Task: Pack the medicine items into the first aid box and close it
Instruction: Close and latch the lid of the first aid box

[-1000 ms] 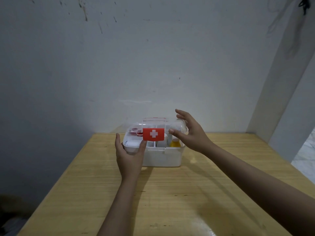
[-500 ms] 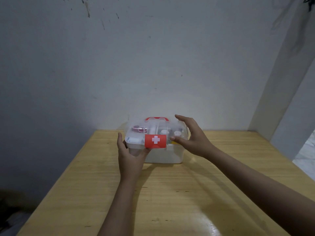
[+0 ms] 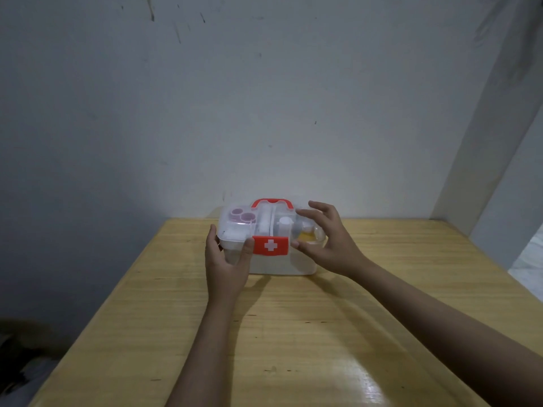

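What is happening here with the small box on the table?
A person is closing a first aid box on a wooden table. The left hand holds its front left corner, and the right hand presses spread fingers on the clear lid. The lid is down with packed items showing through it. Whether the red latch has snapped shut is unclear.
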`<state>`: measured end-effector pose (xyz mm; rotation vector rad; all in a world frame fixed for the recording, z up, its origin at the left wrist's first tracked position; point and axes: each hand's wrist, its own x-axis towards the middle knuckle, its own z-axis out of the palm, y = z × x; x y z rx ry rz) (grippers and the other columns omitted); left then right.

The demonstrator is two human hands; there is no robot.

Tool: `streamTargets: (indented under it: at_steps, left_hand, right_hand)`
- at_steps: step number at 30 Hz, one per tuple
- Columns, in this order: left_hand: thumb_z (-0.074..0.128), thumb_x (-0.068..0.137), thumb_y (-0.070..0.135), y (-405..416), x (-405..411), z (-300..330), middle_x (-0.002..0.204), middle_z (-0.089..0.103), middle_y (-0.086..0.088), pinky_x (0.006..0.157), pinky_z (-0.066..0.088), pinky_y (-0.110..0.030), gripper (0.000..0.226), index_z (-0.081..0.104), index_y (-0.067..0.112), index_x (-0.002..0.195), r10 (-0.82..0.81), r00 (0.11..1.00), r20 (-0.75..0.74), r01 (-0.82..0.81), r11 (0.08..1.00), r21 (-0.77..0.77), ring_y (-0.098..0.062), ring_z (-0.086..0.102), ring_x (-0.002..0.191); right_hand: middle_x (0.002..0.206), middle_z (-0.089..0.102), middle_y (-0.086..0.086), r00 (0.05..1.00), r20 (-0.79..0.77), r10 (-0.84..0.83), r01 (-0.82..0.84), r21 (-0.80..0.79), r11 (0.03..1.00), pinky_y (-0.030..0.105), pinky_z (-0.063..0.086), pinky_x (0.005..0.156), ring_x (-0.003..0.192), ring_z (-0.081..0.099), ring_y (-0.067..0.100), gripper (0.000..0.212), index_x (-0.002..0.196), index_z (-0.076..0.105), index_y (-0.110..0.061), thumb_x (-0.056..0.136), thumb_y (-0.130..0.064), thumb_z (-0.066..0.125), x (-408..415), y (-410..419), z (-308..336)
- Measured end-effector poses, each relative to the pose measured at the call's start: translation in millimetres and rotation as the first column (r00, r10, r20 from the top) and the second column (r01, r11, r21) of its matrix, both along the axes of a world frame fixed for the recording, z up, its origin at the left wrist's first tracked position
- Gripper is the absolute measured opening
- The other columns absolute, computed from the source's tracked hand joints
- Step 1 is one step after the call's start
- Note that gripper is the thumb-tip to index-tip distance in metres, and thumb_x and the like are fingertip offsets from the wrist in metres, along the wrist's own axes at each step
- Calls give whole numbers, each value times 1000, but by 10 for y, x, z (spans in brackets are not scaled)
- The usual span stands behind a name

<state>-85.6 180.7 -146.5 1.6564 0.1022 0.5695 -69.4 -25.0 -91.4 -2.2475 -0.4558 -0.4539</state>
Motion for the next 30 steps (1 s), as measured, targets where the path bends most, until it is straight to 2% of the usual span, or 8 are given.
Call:
streamTargets:
  at_steps: [3,6,8,11,15,19,22,30]
  left_hand:
    - [54,65,84,-11,56,6,148,44,-2,100,50,-47,101,32,30,147,38,999,-7,-38,997,-62,-21,47,133]
    - [54,79,71,-26,76,24,147,41,5,99,51,-45,77,27,46,147,51,998,42,-49,997,-54,-19,47,131]
    - [54,86,60,-42,75,30,137,38,12,97,52,-43,68,26,49,146,55,995,81,-55,998,-2,-14,47,125]
    - [54,90,51,-54,60,38,133,37,11,90,56,-42,58,31,47,143,51,994,99,-54,998,22,-19,50,123]
    - [54,87,53,-24,73,16,137,39,5,88,57,-47,55,32,51,138,45,992,117,-48,999,25,-23,52,125]
    - [52,84,63,-16,96,-20,136,40,6,88,57,-49,54,32,58,134,47,991,122,-50,998,27,-23,53,124]
    - [50,80,71,-6,108,-32,139,41,4,90,56,-50,60,32,57,135,53,993,106,-57,998,33,-23,51,126]
    - [52,86,59,-2,124,-67,147,39,-3,93,55,-49,61,30,48,142,50,992,116,-57,997,56,-24,49,130]
  right_hand:
    - [150,32,0,995,73,-65,72,-86,994,57,28,111,141,25,25,65,134,46,-33,76,-52,68,-16,15,-29]
    - [153,34,-1,983,173,-63,101,-216,971,61,8,113,147,15,25,61,139,42,-29,84,-51,57,-44,36,-49]
    - [152,34,1,974,223,-33,95,-277,956,63,12,112,146,14,30,53,139,42,-32,88,-44,51,-57,62,-105]
    - [151,34,4,963,268,-27,105,-281,954,64,18,111,146,12,34,48,136,43,-38,89,-39,54,-58,122,-207]
    - [148,37,7,964,264,-21,65,-156,986,61,22,112,145,11,34,58,131,49,-33,78,-55,58,-89,183,-218]
    - [145,41,8,952,290,-95,136,-123,983,60,27,109,143,16,36,65,126,49,-34,71,-66,58,-77,279,-275]
    - [144,43,7,933,322,-160,193,-74,978,64,30,108,143,19,35,59,124,47,-36,73,-61,62,-53,334,-326]
    - [142,43,4,923,344,-173,187,-7,982,60,30,109,143,15,31,54,122,51,-35,74,-52,69,-42,366,-397]
